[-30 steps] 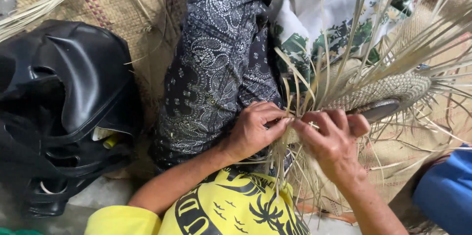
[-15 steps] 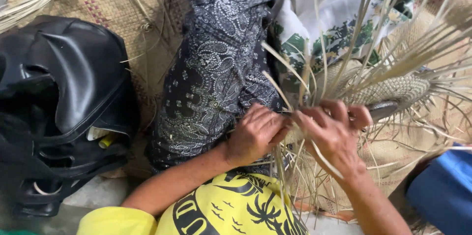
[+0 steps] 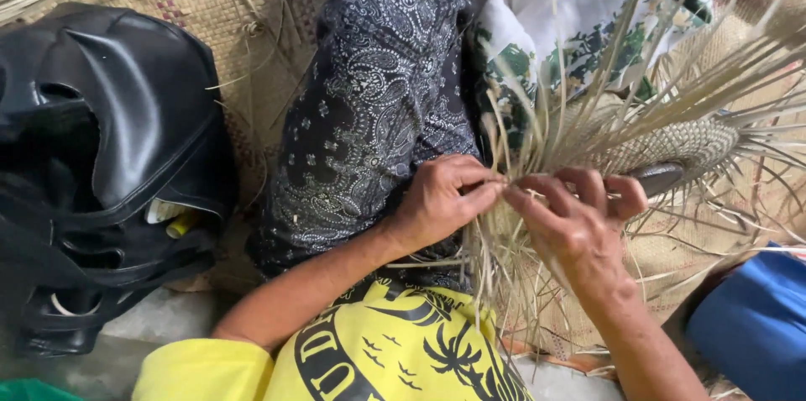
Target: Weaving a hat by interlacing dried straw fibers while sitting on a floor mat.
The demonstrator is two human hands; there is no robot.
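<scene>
My left hand [image 3: 441, 199] and my right hand [image 3: 571, 220] meet at the near edge of a half-woven straw piece [image 3: 672, 145], both pinching thin pale straw strands [image 3: 546, 128] that fan upward and to the right. A dark tool-like object [image 3: 659, 176] lies just beyond my right fingers, partly under the strands. My leg in dark patterned cloth [image 3: 369, 99] runs under my left hand. The yellow printed shirt [image 3: 378, 355] fills the bottom middle.
A black bag [image 3: 101, 157] sits at the left on a woven mat [image 3: 243, 40]. White cloth with a green floral print [image 3: 579, 23] lies behind the straw. A blue object [image 3: 756, 317] is at the lower right corner.
Both hands stay at the same spot on the weave; the fingers shifted slightly, working the strands, and the loose straw ends swayed a little.
</scene>
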